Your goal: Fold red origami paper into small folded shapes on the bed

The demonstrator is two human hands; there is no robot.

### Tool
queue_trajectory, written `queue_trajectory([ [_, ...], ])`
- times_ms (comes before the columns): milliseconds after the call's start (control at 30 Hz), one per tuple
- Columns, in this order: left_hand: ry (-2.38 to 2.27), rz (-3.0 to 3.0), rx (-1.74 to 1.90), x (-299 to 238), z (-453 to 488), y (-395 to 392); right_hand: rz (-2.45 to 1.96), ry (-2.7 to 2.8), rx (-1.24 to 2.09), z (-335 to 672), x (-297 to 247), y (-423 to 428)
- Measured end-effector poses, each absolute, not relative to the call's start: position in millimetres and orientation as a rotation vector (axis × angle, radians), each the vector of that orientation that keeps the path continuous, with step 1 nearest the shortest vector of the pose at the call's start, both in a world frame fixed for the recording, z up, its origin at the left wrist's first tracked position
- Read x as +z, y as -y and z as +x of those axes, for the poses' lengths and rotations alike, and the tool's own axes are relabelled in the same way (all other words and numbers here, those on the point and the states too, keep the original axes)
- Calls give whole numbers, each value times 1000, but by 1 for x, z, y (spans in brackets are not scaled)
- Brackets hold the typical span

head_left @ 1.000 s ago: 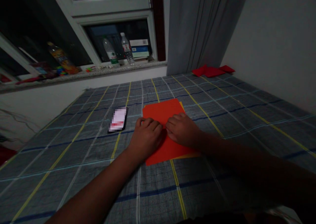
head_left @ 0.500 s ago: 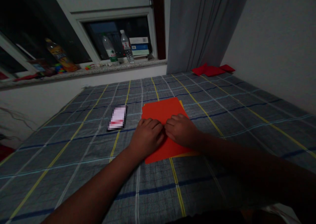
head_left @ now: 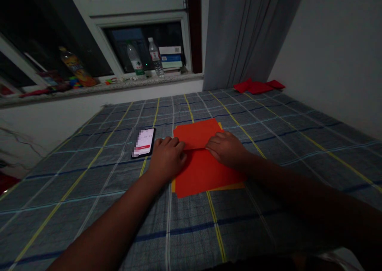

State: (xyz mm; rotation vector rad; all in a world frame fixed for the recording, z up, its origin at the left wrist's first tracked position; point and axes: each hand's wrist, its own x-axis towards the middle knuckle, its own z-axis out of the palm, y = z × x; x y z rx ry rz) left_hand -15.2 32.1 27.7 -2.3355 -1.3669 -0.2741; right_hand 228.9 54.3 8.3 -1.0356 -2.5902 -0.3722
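Paper [head_left: 205,175] overlapped by left hand [head_left: 167,155] and right hand [head_left: 228,149], crosswise edge between them; fingers curled, grip can't be told.

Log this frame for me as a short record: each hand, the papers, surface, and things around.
left hand: at the left edge of the orange-red paper
right hand: on its right side, fingertips at a crosswise edge
underneath: yellow-orange paper, partly showing
surface: plaid cloth
left of papers: phone, screen lit
far right: red pieces
windowsill: bottles, books
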Motion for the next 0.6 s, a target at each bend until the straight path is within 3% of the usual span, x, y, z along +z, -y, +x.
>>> queue_trajectory([
  [200,1438,-2265,-257,31,-24,-35,-1127,2603,-374,233,12,-58],
  [600,1132,-2499,-350,22,11,-14,-945,2622,-410,207,5,-37],
])
